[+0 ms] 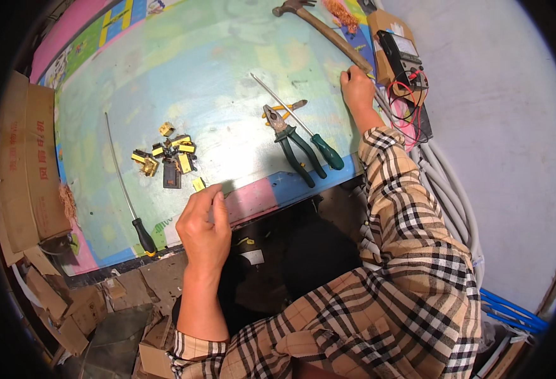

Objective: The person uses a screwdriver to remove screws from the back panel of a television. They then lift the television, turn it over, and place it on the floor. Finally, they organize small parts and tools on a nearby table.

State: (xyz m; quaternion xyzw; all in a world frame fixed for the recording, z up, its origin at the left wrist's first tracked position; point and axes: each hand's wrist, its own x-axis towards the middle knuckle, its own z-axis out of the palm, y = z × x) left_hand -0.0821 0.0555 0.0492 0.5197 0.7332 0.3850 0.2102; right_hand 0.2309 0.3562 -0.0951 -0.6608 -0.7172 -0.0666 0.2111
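Note:
My left hand (203,221) is over the table's near edge with its fingers curled in. A small yellow-and-black transformer (198,184) shows just beyond its knuckles; whatever the fingers pinch, if anything, is hidden. My right hand (358,95) is closed at the right side of the table, right by the handle end of a claw hammer (328,33). Whether it grips that handle I cannot tell. Between my hands lie green-handled pliers (298,148), a green-handled screwdriver (326,151) across yellow-handled cutters (294,107). Several small transformers (184,163) form a loose pile left of centre.
A long black-handled screwdriver (143,236) lies at the left. Cardboard boxes (32,170) line the left side. On the right are a multimeter (404,54) with red and black leads, grey conduits (448,196) and blue tubing (511,312). Copper wire (341,16) lies at the far edge.

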